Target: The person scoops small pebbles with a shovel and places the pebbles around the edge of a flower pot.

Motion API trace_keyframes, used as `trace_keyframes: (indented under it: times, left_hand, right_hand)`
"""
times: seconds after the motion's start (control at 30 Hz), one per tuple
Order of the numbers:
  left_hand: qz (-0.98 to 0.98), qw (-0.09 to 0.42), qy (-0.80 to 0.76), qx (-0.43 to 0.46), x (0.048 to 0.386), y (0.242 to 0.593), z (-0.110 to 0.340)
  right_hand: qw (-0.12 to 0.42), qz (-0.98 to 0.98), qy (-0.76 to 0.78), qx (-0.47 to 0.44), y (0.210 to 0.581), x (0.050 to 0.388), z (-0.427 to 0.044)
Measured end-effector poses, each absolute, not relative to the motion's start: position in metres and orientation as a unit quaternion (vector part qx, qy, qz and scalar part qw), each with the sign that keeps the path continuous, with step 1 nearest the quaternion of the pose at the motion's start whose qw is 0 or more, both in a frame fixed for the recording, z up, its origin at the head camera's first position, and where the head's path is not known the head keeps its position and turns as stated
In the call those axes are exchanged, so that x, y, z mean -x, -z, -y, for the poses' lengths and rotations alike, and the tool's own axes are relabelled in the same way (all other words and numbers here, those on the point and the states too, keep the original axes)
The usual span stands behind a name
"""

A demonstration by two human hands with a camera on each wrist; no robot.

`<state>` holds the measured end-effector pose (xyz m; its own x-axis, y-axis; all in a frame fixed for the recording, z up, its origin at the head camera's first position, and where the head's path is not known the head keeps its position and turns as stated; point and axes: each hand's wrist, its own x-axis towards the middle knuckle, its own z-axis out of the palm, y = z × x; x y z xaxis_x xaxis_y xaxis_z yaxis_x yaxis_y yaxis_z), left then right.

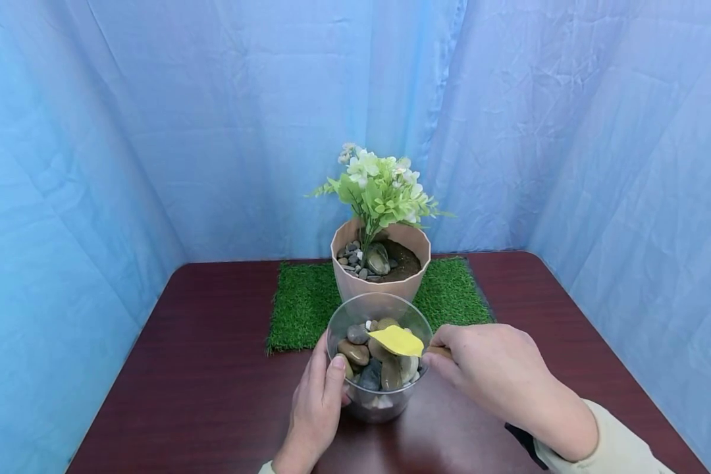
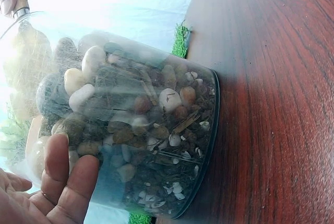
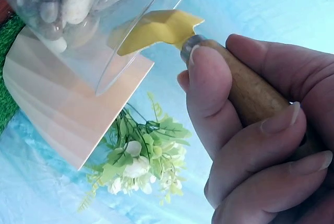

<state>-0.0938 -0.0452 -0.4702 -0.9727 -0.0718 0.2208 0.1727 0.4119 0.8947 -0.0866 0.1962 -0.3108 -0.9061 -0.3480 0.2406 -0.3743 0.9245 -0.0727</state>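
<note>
- Head view: here is the right hand (image 1: 498, 368), fingers and thumb wrapped round the handle of a yellow-bladed garden trowel (image 1: 397, 340); the blade sits over the mouth of a round, clear plastic tub (image 1: 385, 415); the left hand (image 1: 318, 401) cups the tub's left side, thumb to the front; scooping looks like the step in hand, though nothing shows on the visible face of the blade
- Containers, same view: smooth brown, grey and white stones (image 1: 390, 373) fill much of the tub, which stands on a dark red wooden table (image 1: 213, 368); just behind, on a green artificial-grass mat (image 1: 305, 309), a pale pink faceted pot (image 1: 352, 289) holds brown soil (image 1: 405, 263), small grey pebbles (image 1: 349, 253), a bigger rounded stone (image 1: 378, 259) and a leafy, white-flowered plant (image 1: 385, 191)
- Left wrist view: fingertips rest against the clear wall, and what a side-on look; rounded stones above, dark finer bits, white chips (image 2: 175, 190) and a few thin slivers (image 2: 187, 122) lower down
- Right wrist view: the brown wooden handle (image 3: 255, 88) is firmly gripped; the blade crosses the rim, its tip seen through the tub wall; whether it touches a stone, I cannot tell; the next move, I'd judge, calls for a lower blade and a steady left hand
</note>
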Motion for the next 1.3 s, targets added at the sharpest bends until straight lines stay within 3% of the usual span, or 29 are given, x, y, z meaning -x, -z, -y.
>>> trace_keyframes:
  times: [1.3]
  left_hand:
    - [0.83, 0.121, 0.543, 0.036, 0.094, 0.47, 0.045]
  right_hand:
    - [0.029, 0.983, -0.044, -0.175, 0.3, 0.09, -0.182]
